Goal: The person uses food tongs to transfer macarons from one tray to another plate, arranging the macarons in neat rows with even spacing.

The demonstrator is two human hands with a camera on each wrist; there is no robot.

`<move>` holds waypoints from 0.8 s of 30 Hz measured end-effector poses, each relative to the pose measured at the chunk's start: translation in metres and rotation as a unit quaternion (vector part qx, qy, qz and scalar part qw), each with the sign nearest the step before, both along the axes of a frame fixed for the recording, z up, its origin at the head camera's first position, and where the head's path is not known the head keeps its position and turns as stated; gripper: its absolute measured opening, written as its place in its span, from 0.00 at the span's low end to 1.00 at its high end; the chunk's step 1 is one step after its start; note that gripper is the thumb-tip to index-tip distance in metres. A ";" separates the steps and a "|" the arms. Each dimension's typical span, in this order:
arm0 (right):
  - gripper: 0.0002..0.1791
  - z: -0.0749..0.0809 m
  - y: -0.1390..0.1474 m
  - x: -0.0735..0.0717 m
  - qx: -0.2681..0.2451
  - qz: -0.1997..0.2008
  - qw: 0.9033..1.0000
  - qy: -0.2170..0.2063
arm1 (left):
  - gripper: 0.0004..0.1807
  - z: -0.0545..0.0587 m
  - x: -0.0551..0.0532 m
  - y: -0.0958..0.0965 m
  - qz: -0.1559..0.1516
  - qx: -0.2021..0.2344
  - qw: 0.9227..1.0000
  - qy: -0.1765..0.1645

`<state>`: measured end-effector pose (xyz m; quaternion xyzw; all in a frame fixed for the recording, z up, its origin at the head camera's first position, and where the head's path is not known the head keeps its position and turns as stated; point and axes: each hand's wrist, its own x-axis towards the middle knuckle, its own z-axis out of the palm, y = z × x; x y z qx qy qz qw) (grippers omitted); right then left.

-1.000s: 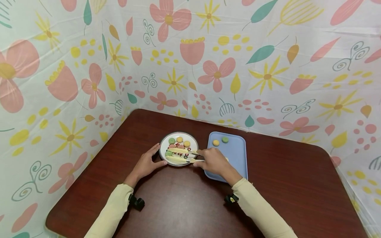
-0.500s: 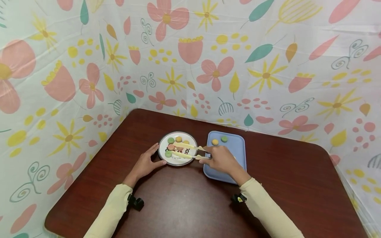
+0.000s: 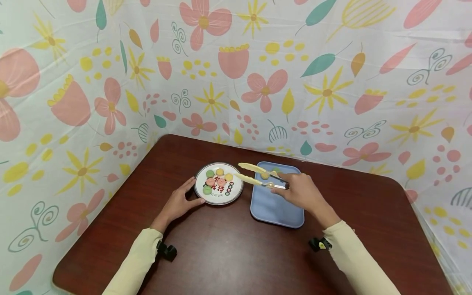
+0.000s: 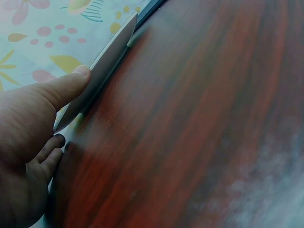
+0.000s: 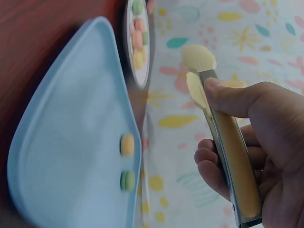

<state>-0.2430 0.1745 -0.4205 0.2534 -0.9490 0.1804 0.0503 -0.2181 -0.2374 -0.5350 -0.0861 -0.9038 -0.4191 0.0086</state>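
Observation:
A round white plate (image 3: pixel 221 200) with a dark rim carries several macarons in green, yellow and pink, a pink macaron (image 3: pixel 221 182) near its middle. My left hand (image 3: pixel 178 203) rests at the plate's left edge, thumb and straight fingers spread along the rim; in the left wrist view the thumb touches the plate's side. Tongs with pale yellow tips (image 3: pixel 252 180) are held by my right hand (image 3: pixel 302 192), above the blue tray (image 3: pixel 276 209). The tips stand apart with nothing between them. A yellow macaron (image 5: pixel 127 145) and a green macaron (image 5: pixel 127 181) lie on the tray.
Plate and tray stand side by side on a dark brown wooden table (image 3: pixel 221 254). A flower-patterned cloth (image 3: pixel 265 61) hangs behind the table and along its left side. Black wrist cameras (image 3: pixel 167 250) are strapped over both cream sleeves.
My right hand has moved the tongs rightward, from over the plate to above the tray. A pink macaron that was between the tips now lies free on the plate. The left hand stays at the rim.

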 end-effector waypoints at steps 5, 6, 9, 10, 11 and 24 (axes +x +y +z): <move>0.38 0.000 0.027 0.001 0.007 -0.042 0.999 -0.014 | 0.52 -0.001 0.000 -0.001 -0.001 0.000 1.000 0.001; 0.39 -0.001 0.033 0.002 0.010 -0.050 0.999 -0.014 | 0.52 -0.001 0.000 -0.001 -0.002 0.000 1.000 0.001; 0.39 -0.008 0.049 0.002 0.011 -0.065 0.998 -0.010 | 0.52 0.000 0.000 -0.002 -0.004 0.002 1.000 0.001; 0.39 -0.011 0.054 0.001 0.010 -0.068 0.998 -0.007 | 0.52 0.000 0.000 -0.002 -0.004 0.003 1.000 0.001; 0.39 -0.014 0.058 0.001 0.008 -0.071 0.997 -0.006 | 0.52 0.000 0.001 -0.002 -0.004 0.004 1.000 0.002; 0.37 -0.042 0.089 -0.002 0.000 -0.122 0.992 -0.015 | 0.52 -0.001 0.000 -0.002 -0.005 0.001 1.000 0.001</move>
